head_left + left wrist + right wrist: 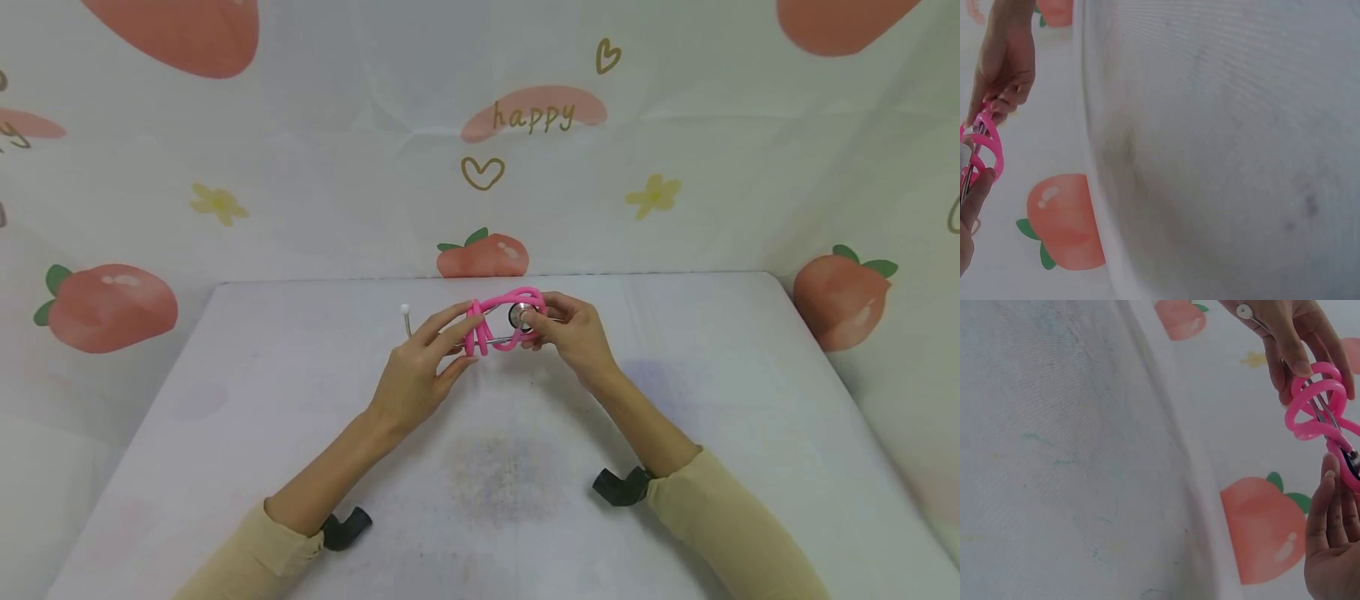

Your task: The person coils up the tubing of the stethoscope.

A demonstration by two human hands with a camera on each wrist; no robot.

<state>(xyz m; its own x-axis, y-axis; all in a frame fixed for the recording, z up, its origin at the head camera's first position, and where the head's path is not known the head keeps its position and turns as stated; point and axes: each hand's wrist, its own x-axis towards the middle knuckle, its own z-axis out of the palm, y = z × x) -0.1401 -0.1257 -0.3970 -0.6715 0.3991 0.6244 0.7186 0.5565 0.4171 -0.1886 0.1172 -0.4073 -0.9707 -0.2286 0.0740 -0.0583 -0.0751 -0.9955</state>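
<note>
A stethoscope with bright pink tubing is held up between both hands above the far part of the table. Its tubing loops several times around the metal ear tubes. My left hand pinches the wrapped coils between fingers and thumb. One white eartip sticks up beyond that hand. At the other end, my right hand grips the tubing loop and the round metal chest piece, the thumb lying on it. In the left wrist view, the pink loops are partly cut off by the frame edge.
A white cloth-covered table lies under the hands, with faint stains on it. Behind it hangs a pale backdrop printed with peaches, hearts and flowers. A black curved piece sits at the left cuff, another black piece at the right.
</note>
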